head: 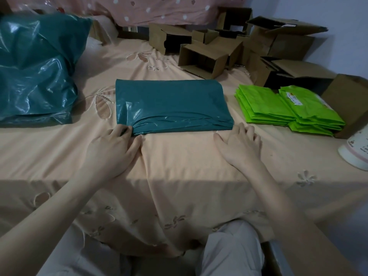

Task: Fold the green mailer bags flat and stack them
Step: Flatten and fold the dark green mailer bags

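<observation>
A dark green mailer bag [171, 105], folded flat into a rectangle, lies in the middle of the peach bedsheet [179, 162]. My left hand [115, 145] touches its near left corner with the fingertips, fingers fairly straight. My right hand [242, 145] lies flat on the sheet just beyond the bag's near right corner, fingers spread, holding nothing. A big rumpled heap of dark green mailer bags [35, 68] fills the far left.
Stacks of folded bright green bags [286, 106] sit to the right. Several open cardboard boxes [235, 48] crowd the back and right, one box [350, 104] beside the bright green stacks. A white container [354, 154] lies at the right edge. My knees show below the bed edge.
</observation>
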`<state>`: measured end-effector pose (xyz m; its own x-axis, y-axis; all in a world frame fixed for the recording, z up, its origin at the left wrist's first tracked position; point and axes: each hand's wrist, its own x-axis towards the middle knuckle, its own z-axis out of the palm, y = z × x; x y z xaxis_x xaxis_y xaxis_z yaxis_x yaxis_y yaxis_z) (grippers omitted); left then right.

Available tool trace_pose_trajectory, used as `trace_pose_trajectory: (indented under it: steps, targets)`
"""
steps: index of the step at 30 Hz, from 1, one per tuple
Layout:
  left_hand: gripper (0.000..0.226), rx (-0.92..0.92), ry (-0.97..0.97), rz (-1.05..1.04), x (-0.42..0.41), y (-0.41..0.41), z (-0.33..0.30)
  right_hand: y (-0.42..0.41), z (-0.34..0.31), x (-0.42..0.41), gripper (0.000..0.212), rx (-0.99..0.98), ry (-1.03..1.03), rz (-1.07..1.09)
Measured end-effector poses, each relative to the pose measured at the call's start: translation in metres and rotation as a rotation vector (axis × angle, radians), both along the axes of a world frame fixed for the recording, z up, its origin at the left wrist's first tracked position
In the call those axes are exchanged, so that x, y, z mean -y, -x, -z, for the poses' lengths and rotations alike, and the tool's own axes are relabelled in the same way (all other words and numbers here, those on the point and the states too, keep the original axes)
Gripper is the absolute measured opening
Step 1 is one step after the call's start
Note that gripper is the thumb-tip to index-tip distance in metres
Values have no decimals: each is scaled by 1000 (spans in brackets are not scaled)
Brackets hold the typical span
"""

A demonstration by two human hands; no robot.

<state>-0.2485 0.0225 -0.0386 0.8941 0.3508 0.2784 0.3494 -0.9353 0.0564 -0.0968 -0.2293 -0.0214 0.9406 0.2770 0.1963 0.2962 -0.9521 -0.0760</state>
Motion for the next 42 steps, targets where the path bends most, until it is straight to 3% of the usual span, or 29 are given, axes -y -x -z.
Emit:
trace_pose_trajectory:
  steps: [6, 9, 12, 16, 23, 28, 31, 33, 35, 37, 42]
  targets:
    - [45, 193, 86, -93, 9, -11, -25, -1, -23, -9, 75, 110, -100, -243]
    - [51, 226, 110, 73, 16, -28, -35, -5, -39, -27, 74, 124, -129, -383]
    - [66, 142, 105, 188, 26, -50, -39, -18, -50, -50, 64, 88, -167, -441]
    - [73, 78, 55, 263, 35, -74, -35, -49, -54, -80, 55, 24, -158, -443]
    - [59, 52, 65, 332, 22, -89, -31, -97, -60, -112, 50, -126, -101, -416]
    - [57, 14, 97, 466, -4, -90, -35, -111, -58, -109, 48, -128, -87, -386]
    - [62, 38, 65, 409, -14, -91, -40, -107, -58, -98, 52, -175, -100, -322]
    - [59, 180, 55, 264, -17, -93, -38, -104, -59, -89, 54, -193, -114, -278]
    - [50, 336, 170, 45, -18, -96, -33, -100, -60, -80, 56, -198, -133, -251]
    - [43, 396, 450, -98, -17, -99, -31, -97, -61, -69, 61, -209, -162, -220]
    - [45, 317, 979, -88, -7, -113, -32, -92, -53, -45, 58, -249, -361, -206]
